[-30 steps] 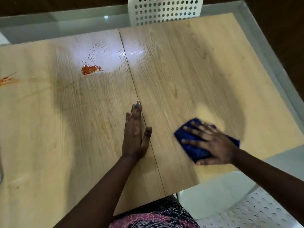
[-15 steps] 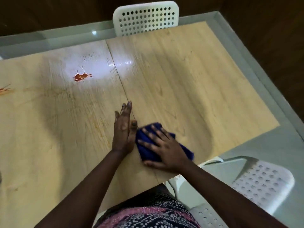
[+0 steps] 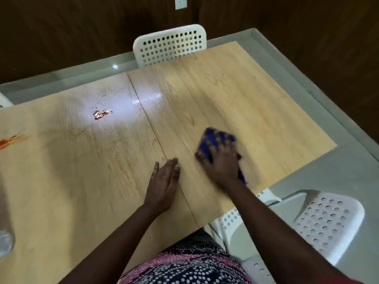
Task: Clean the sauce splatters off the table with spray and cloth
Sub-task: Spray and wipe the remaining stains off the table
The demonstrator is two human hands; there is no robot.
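cloth [image 3: 214, 139]: dark blue, bunched, motion-blurred
right hand [image 3: 221, 161]: my fingers spread flat, pressing cloth
left hand [image 3: 164, 182]: flat on desk [image 3: 246, 95], holding nothing
sauce [image 3: 99, 114]: red blob, wet sheen

dark wood wall [image 3: 61, 33], white perforated chairs [image 3: 170, 45]

The right hand [image 3: 220, 160] is blurred over the mostly hidden cloth [image 3: 211, 138]; the left-edge splatter [image 3: 8, 141] is cut off.
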